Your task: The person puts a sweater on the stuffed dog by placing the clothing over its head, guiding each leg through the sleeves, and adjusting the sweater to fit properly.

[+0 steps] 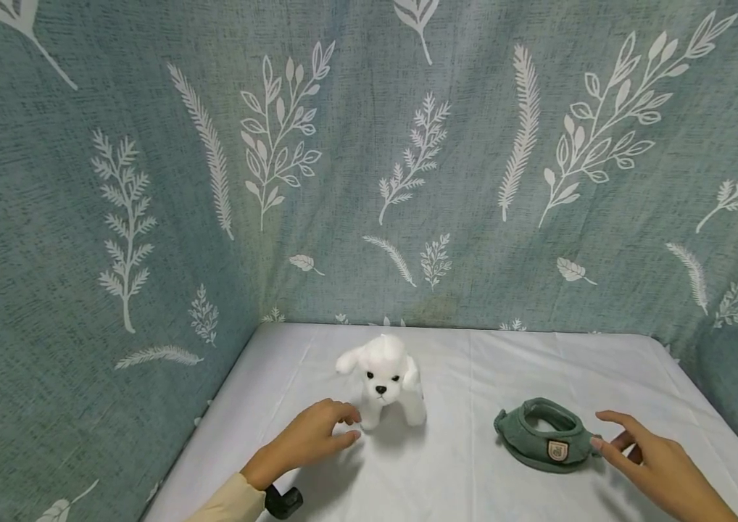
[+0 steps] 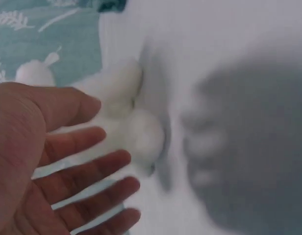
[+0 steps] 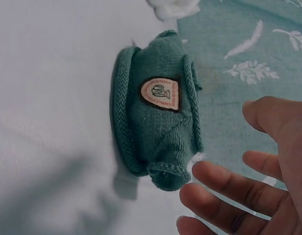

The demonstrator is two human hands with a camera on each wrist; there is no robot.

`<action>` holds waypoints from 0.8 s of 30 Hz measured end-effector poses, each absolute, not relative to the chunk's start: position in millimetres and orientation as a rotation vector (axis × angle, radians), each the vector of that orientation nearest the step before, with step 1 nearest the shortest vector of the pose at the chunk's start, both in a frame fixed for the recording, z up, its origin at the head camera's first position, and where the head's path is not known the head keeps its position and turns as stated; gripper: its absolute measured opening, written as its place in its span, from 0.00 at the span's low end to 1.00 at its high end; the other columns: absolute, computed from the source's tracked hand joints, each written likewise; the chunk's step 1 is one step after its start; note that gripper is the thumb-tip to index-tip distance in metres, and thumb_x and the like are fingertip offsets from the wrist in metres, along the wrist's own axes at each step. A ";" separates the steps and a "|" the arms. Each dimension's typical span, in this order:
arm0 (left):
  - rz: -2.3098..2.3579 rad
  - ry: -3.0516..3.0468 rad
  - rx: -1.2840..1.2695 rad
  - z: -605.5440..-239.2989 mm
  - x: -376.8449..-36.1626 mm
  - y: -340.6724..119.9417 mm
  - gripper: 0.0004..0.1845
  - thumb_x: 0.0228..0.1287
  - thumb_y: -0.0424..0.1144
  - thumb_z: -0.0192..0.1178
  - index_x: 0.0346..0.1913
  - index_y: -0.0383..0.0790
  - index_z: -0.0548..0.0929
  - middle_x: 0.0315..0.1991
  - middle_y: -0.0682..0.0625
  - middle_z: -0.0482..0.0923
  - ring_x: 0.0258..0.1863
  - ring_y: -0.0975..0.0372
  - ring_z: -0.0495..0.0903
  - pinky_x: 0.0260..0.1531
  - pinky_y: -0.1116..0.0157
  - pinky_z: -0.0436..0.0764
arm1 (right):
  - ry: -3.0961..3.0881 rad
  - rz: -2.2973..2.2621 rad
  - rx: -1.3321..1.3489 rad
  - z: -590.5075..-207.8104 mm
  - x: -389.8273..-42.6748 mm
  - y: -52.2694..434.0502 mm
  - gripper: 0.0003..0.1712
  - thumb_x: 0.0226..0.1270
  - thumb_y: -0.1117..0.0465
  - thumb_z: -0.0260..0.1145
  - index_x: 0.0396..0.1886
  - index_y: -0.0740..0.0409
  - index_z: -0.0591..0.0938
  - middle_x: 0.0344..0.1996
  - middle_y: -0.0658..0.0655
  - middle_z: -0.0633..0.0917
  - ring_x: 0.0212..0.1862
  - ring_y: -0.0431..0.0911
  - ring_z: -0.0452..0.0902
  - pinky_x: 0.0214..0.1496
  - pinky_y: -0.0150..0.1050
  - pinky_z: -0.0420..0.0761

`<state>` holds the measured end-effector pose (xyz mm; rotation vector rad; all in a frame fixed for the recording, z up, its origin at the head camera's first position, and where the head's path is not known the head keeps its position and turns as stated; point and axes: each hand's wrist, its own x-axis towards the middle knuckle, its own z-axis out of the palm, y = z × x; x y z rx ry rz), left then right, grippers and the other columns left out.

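A white plush dog [image 1: 383, 362] stands on the white-covered table, its dark eyes and nose toward me. Beside its front leg is my left hand [image 1: 310, 441], fingers spread and holding nothing. In the left wrist view the dog's blurred white legs [image 2: 146, 137] lie just past those fingertips. Farther right rests a small green knitted doll sweater [image 1: 535, 442] with a rolled hem and neckline. A pinkish patch [image 3: 163, 94] marks its front. My right hand [image 1: 652, 457] is at the sweater's right sleeve, fingers loosely bent; whether a fingertip touches the sleeve I cannot tell.
Teal fabric [image 1: 356, 181] printed with white leaves hangs behind the table and along both sides. The white sheet [image 1: 460, 478] shows faint creases. A black device [image 1: 284, 502] sits at my left wrist.
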<state>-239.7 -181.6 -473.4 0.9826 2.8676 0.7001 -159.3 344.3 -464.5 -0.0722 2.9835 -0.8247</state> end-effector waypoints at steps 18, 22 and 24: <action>0.816 2.620 1.144 -483.0 -236.5 -132.1 0.12 0.73 0.41 0.64 0.54 0.42 0.86 0.42 0.59 0.85 0.35 0.75 0.79 0.36 0.74 0.80 | 2.787 -1.088 -0.101 -476.2 -155.9 338.3 0.34 0.77 0.43 0.63 0.71 0.58 0.70 0.33 0.53 0.84 0.27 0.43 0.79 0.29 0.40 0.78; 0.796 2.612 1.192 -480.1 -236.3 -111.6 0.12 0.73 0.42 0.64 0.54 0.44 0.86 0.40 0.62 0.84 0.33 0.76 0.79 0.35 0.76 0.78 | 2.739 -1.144 -0.104 -477.5 -156.2 339.1 0.34 0.77 0.45 0.63 0.73 0.60 0.68 0.34 0.54 0.84 0.28 0.44 0.80 0.28 0.41 0.80; 0.777 2.614 1.241 -477.5 -236.8 -100.0 0.12 0.74 0.43 0.64 0.54 0.45 0.86 0.41 0.61 0.84 0.33 0.77 0.78 0.35 0.77 0.77 | 2.732 -1.157 -0.117 -478.9 -156.0 339.0 0.34 0.78 0.46 0.62 0.73 0.61 0.68 0.34 0.54 0.84 0.28 0.43 0.80 0.28 0.41 0.80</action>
